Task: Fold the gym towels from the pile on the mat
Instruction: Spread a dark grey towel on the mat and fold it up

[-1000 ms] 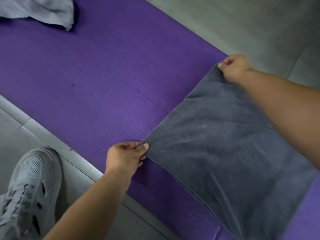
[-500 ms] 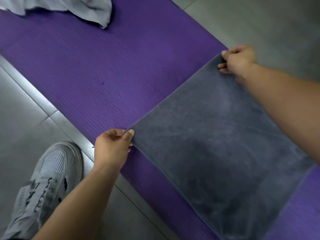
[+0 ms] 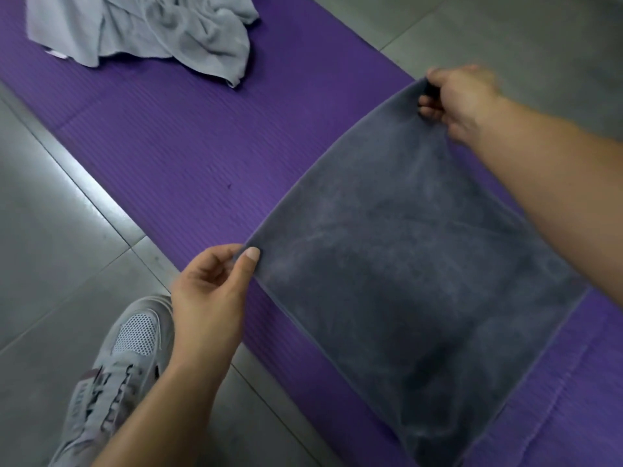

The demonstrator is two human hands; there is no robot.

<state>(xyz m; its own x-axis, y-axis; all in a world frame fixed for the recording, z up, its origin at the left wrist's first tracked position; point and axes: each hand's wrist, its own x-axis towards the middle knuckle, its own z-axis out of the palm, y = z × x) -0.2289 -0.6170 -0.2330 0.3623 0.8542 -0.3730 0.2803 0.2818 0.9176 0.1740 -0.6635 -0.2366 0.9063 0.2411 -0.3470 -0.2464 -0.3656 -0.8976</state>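
Note:
A dark grey towel (image 3: 404, 281) is spread over the purple mat (image 3: 188, 153), its left edge lifted off the mat. My left hand (image 3: 212, 284) pinches the towel's near left corner between thumb and fingers. My right hand (image 3: 462, 99) grips the far left corner, with its fingers curled round the cloth. A crumpled light grey towel (image 3: 151, 32) lies on the mat at the top left, apart from both hands.
Grey floor tiles (image 3: 50, 230) surround the mat on the left and top right. A grey mesh sneaker (image 3: 111, 375) stands on the tiles by the mat's near edge, just under my left forearm.
Both hands have lifted the towel's left edge slightly and kept their hold on the corners. The view has shifted, so more of the light grey towel shows at the top.

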